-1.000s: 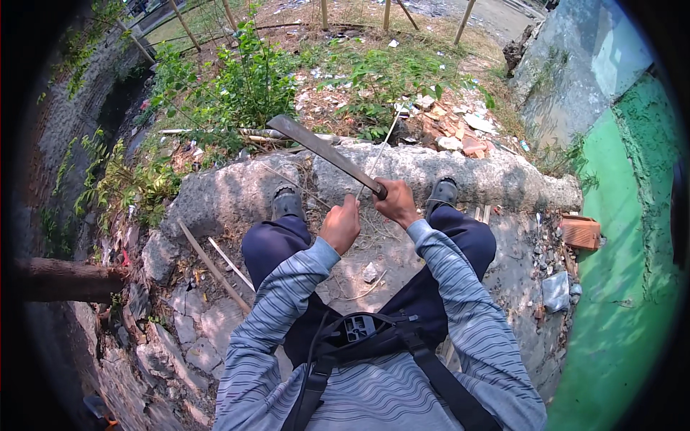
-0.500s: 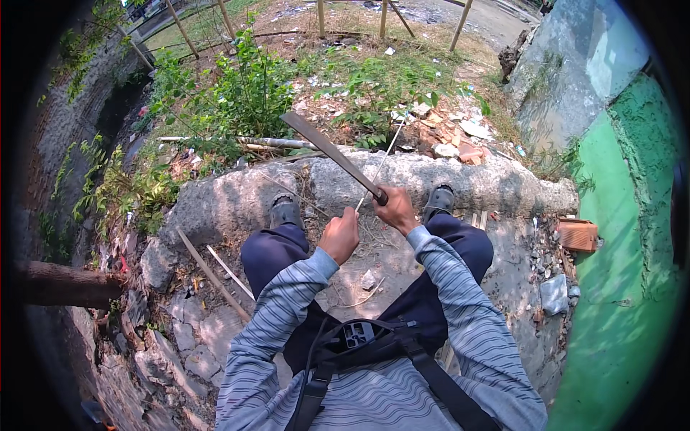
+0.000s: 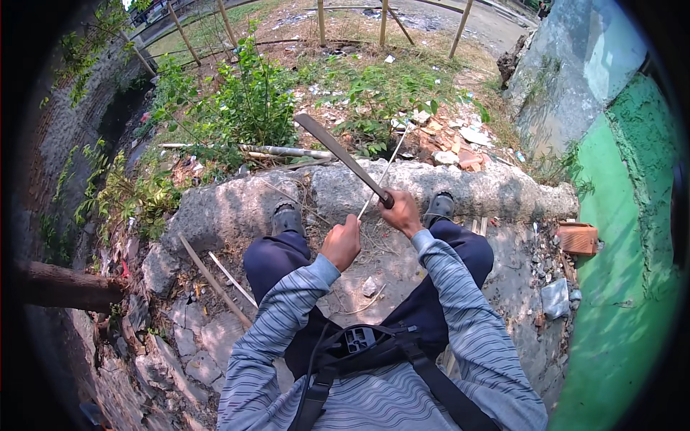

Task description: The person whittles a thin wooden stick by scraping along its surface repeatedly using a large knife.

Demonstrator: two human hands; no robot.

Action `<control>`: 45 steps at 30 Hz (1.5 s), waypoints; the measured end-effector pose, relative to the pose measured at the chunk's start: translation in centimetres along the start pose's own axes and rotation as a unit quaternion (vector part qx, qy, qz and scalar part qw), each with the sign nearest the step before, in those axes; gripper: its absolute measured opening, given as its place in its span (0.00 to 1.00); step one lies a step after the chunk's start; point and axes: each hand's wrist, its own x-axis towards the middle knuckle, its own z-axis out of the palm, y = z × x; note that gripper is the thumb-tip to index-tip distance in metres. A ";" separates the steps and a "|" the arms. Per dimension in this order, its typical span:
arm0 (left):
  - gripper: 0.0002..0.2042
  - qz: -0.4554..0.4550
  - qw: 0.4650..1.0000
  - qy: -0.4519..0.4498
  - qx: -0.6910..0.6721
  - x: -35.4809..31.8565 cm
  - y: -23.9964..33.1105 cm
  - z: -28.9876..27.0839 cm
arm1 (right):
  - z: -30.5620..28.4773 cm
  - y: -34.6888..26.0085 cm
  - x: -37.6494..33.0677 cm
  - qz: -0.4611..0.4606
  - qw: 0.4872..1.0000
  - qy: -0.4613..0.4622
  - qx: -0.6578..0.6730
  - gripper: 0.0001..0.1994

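My right hand [image 3: 401, 215] is closed round the handle of a machete [image 3: 343, 156], whose long dark blade points up and to the left. In my left hand [image 3: 341, 244] the fingers pinch the near end of a thin pale strip of what looks like bamboo [image 3: 390, 161]. The strip slants away from me, up and to the right, and passes by the blade near its handle end. Whether blade and strip touch I cannot tell. Both hands are held above the ground between my knees.
A rough concrete ledge [image 3: 359, 179] runs across in front, with my shoes against it. Loose bamboo strips [image 3: 213, 280] lie left of my leg. At right, an orange brick-like block [image 3: 577, 238] sits by the green wall [image 3: 604, 309]. A log [image 3: 72, 285] juts in at left.
My right hand and the machete have shifted slightly right and toward me. The strip has tilted a little with them, while my left hand has stayed nearly in place, slightly lower.
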 end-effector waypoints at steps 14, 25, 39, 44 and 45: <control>0.09 -0.017 0.999 -0.010 0.030 -1.9 1.3 -1.1 | -1.3 0.6 0.9 0.033 0.999 -0.009 0.015 0.11; 0.11 -0.023 0.995 -0.037 0.088 -6.2 2.3 -3.4 | -1.8 2.1 1.8 0.067 0.997 -0.023 -0.006 0.11; 0.07 -0.046 0.996 -0.062 0.039 -12.4 2.4 -4.8 | -1.2 6.5 3.2 0.119 0.993 0.020 0.000 0.10; 0.09 -0.089 0.986 -0.070 -0.124 -12.3 2.7 -7.2 | -1.2 8.6 3.8 0.386 0.899 -0.014 0.208 0.08; 0.10 -0.106 0.982 -0.067 -0.142 -11.6 2.5 -7.6 | -1.5 8.4 3.5 0.363 0.880 0.006 0.308 0.06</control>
